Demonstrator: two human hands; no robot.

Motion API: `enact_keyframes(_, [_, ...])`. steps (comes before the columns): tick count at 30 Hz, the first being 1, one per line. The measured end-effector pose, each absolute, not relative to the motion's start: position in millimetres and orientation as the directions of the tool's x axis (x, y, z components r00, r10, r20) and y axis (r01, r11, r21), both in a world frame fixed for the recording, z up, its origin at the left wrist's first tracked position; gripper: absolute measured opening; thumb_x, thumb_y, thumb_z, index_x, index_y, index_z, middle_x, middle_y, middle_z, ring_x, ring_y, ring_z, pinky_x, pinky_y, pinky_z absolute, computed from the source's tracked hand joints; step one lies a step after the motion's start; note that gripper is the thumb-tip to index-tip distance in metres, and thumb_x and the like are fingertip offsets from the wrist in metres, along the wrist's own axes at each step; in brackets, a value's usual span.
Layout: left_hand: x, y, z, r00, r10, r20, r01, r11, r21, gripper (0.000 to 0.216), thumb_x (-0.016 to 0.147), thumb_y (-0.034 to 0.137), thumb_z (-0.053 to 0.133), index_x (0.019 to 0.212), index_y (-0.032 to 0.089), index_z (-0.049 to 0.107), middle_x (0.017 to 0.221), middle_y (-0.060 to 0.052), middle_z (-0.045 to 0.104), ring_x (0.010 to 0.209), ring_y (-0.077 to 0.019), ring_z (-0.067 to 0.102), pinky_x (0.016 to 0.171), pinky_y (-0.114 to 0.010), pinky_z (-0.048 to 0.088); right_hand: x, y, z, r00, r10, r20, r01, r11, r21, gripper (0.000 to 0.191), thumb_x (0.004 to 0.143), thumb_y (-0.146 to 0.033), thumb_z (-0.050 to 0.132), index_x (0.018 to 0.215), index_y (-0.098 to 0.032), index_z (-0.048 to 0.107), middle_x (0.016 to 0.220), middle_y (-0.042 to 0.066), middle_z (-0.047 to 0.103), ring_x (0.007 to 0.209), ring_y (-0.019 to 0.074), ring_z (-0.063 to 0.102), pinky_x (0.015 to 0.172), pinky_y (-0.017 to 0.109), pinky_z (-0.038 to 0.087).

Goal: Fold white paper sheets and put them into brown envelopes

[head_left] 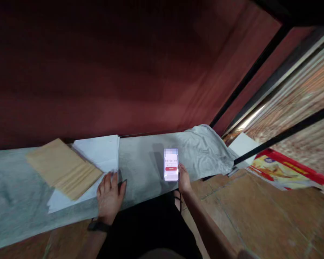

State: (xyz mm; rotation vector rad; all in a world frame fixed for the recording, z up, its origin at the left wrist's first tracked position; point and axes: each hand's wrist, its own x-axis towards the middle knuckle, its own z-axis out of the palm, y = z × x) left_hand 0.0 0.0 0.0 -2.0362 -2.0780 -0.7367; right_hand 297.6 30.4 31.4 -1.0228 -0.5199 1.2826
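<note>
My right hand [184, 178] grips a smartphone [171, 172] by its right edge. The lit screen shows a row of digits and a red button, with its top part blurred out. My left hand [109, 192] lies flat, fingers stretched out, over the right edge of a stack of white paper sheets [99, 147]. On those sheets rests a stack of tan envelopes or folded brown paper [62, 165], fanned out and set at an angle. The left fingertips are close to its lower right corner; whether they touch it I cannot tell.
A grey cloth [140, 154] covers the long narrow bench and bunches up at its right end. Behind rises a dark red wall [124, 90]. Black metal bars [248, 79] slant across the right. A red and yellow printed box [283, 167] lies beyond the bench above the tiled floor [240, 212].
</note>
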Motion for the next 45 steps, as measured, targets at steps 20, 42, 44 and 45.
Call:
enact_keyframes(20, [-12.3, -0.8, -24.3, -0.106, 0.912, 0.398, 0.939, -0.041, 0.342, 0.058, 0.101, 0.041, 0.035, 0.145, 0.007, 0.05, 0.147, -0.022, 0.053, 0.14, -0.0357, 0.045, 0.117, -0.053, 0.035, 319.9, 50.1, 0.5, 0.362, 0.905, -0.222, -0.528, 0.003, -0.849, 0.022, 0.077, -0.039, 0.076, 0.088, -0.021, 0.069, 0.085, 0.0, 0.079, 0.075, 0.0197, 0.074, 0.07, 0.029, 0.058])
enact_keyframes(42, [-9.8, 0.0, -26.8, -0.097, 0.9, 0.424, 0.947, -0.048, 0.317, 0.054, 0.099, 0.034, 0.037, 0.142, 0.005, 0.053, 0.145, -0.023, 0.055, 0.139, -0.0366, 0.047, 0.116, -0.055, 0.036, 316.9, 47.2, -2.5, 0.367, 0.899, -0.237, -0.53, -0.007, -0.848, 0.02, 0.077, -0.038, 0.074, 0.084, -0.021, 0.066, 0.075, -0.001, 0.075, 0.065, 0.0193, 0.07, 0.06, 0.029, 0.055])
enact_keyframes(44, [-9.5, -0.3, -25.8, -0.1, 0.904, 0.416, 0.946, -0.042, 0.321, 0.054, 0.099, 0.034, 0.037, 0.143, 0.007, 0.052, 0.145, -0.022, 0.055, 0.139, -0.036, 0.047, 0.116, -0.054, 0.035, 317.0, 46.1, -2.1, 0.366, 0.9, -0.236, -0.528, -0.008, -0.849, 0.021, 0.077, -0.039, 0.074, 0.084, -0.021, 0.066, 0.074, -0.001, 0.075, 0.066, 0.02, 0.07, 0.06, 0.029, 0.055])
enact_keyframes(45, [-9.3, -0.6, -25.2, -0.099, 0.906, 0.412, 0.947, -0.041, 0.318, 0.054, 0.099, 0.034, 0.036, 0.142, 0.007, 0.052, 0.145, -0.022, 0.055, 0.139, -0.0359, 0.047, 0.116, -0.054, 0.035, 316.9, 45.4, -1.6, 0.367, 0.899, -0.238, -0.527, -0.01, -0.85, 0.021, 0.076, -0.039, 0.075, 0.084, -0.021, 0.066, 0.074, -0.001, 0.075, 0.066, 0.0203, 0.07, 0.06, 0.029, 0.055])
